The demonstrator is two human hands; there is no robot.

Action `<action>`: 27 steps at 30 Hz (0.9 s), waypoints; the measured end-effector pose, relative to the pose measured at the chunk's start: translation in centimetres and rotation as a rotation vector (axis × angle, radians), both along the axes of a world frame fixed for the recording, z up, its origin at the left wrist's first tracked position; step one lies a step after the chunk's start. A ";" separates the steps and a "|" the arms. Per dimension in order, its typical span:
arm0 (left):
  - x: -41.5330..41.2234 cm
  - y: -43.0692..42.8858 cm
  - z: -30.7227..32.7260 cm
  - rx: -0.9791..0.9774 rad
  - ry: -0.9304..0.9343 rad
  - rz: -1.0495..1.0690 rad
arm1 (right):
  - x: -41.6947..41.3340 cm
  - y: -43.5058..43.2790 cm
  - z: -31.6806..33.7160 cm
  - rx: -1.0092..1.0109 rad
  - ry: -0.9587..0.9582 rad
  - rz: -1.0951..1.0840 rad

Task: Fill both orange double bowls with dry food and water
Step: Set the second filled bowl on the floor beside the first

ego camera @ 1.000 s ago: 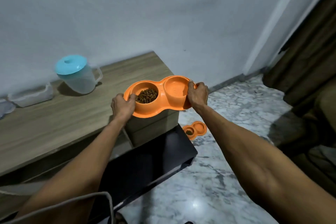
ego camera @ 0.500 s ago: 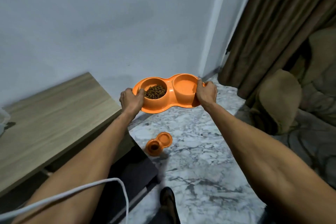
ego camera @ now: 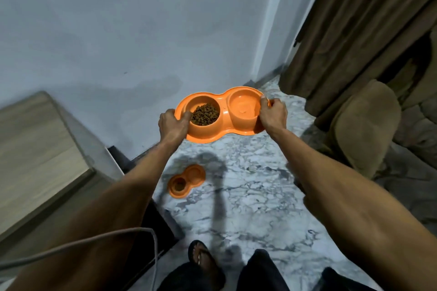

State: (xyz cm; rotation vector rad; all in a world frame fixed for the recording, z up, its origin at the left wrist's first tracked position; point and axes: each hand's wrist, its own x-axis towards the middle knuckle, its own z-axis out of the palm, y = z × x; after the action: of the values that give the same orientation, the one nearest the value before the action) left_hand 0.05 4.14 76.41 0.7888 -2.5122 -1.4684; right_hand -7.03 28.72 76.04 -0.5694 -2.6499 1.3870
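A foot in a sandal [ego camera: 203, 258] is standing on the marble floor [ego camera: 255, 196]. Further out, a small orange double bowl [ego camera: 189, 184] is sitting on that floor, just beside the dark base under the wooden tabletop [ego camera: 35, 149]. Its nearer compartment is holding dry food; what its farther compartment is holding cannot be told.

Beyond it, a second orange double bowl [ego camera: 224, 104] is hanging level in the air over the floor. The left hand [ego camera: 173, 123] is gripping its left end, thumb curled over the rim, and the right hand [ego camera: 273, 114] is gripping its right end. Brown kibble [ego camera: 205, 113] is filling the left compartment, and water [ego camera: 243, 107] is glinting faintly in the right one. A brown curtain [ego camera: 354, 19] is hanging behind.
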 end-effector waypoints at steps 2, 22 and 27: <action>-1.8 0.6 -1.4 0.016 -0.023 0.026 | -1.9 0.5 -1.4 -0.007 -0.026 0.017; -18.1 6.9 -39.0 0.175 -0.251 0.391 | -26.3 3.8 -38.7 0.025 -0.264 0.428; -20.1 8.0 -53.1 0.196 -0.296 0.445 | -29.0 4.2 -52.8 0.028 -0.297 0.469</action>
State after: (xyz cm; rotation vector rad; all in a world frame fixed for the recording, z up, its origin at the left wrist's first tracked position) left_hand -20.02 12.12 23.34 1.5825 -2.1803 -1.5346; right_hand -35.98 32.92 23.23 -0.1585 -3.1887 1.4615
